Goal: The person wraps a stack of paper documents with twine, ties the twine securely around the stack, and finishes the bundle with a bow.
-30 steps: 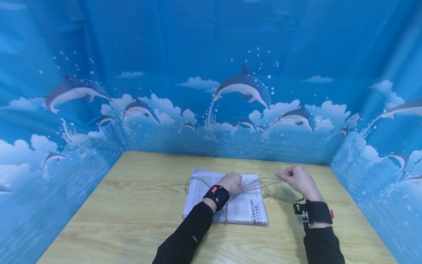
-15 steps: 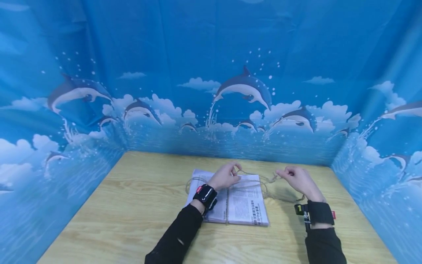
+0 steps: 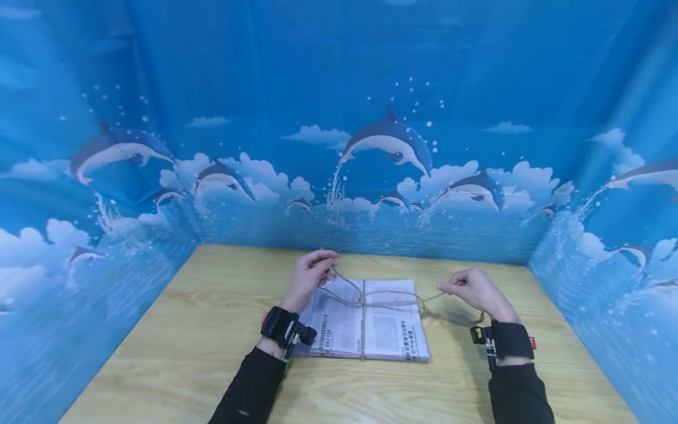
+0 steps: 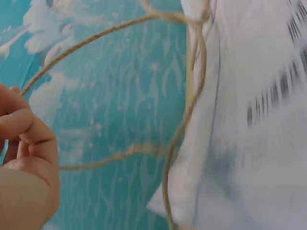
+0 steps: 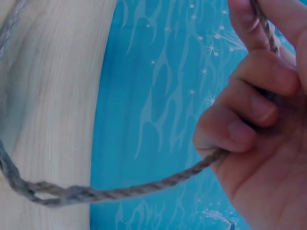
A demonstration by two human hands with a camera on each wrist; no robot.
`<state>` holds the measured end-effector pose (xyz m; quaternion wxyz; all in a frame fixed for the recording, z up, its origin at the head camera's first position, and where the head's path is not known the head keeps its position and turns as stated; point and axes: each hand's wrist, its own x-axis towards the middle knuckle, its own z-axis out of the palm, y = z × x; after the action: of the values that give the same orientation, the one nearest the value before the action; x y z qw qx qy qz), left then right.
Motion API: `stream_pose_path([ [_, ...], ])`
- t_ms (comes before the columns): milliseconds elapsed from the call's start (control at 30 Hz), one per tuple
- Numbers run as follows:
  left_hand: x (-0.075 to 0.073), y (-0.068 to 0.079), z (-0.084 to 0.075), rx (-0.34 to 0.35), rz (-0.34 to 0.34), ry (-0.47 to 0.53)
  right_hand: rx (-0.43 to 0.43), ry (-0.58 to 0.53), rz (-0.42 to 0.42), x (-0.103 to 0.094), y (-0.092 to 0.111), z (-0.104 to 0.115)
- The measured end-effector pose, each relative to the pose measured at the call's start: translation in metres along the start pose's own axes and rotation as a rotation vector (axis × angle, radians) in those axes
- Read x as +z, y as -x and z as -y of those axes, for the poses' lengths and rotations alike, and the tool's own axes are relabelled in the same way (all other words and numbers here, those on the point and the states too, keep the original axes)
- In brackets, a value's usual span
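A stack of newspapers point(image 3: 389, 335) lies on the wooden table, with twine point(image 3: 363, 333) running down its middle and crossing near the far part of the top. Past the stack's far left corner, my left hand point(image 3: 309, 281) pinches one strand, raised above the paper. In the left wrist view that twine point(image 4: 91, 44) bows from the fingers toward the stack's edge. Right of the stack, my right hand point(image 3: 477, 290) holds another strand between thumb and forefinger. The right wrist view shows the twine point(image 5: 158, 184) also passing under the curled lower fingers of that hand point(image 5: 254, 115).
The wooden table point(image 3: 201, 335) spreads around the stack. A blue curtain point(image 3: 296, 147) printed with dolphins stands along the back and both sides. Slack twine loops lie by the stack's right edge, trailing toward the right wrist.
My left hand has gone from the middle of the stack to its far left, drawing a strand along and uncovering the crossing. My right hand has hardly moved.
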<state>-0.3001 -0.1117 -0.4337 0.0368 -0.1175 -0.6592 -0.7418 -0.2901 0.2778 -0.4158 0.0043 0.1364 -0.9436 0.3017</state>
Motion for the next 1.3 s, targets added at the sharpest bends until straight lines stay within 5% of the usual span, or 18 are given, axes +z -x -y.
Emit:
stream_pose_path([
  [200, -0.027, 0.005, 0.003, -0.032, -0.07, -0.135, -0.019, -0.015, 0.01, 0.004, -0.002, -0.001],
  [500, -0.066, 0.012, 0.01, -0.061, 0.001, -0.722, 0.011, -0.005, -0.025, 0.002, 0.0, -0.01],
  [767, -0.088, 0.017, 0.01, -0.159, 0.153, -0.813, 0.069, 0.028, 0.046, -0.009, 0.011, -0.034],
  [967, -0.102, 0.017, 0.017, -0.209, 0.175, -0.877, 0.203, 0.052, 0.047, -0.012, 0.014, -0.056],
  [1300, -0.121, 0.02, 0.02, -0.29, 0.154, -0.848, 0.198, 0.121, -0.328, -0.022, 0.022, -0.067],
])
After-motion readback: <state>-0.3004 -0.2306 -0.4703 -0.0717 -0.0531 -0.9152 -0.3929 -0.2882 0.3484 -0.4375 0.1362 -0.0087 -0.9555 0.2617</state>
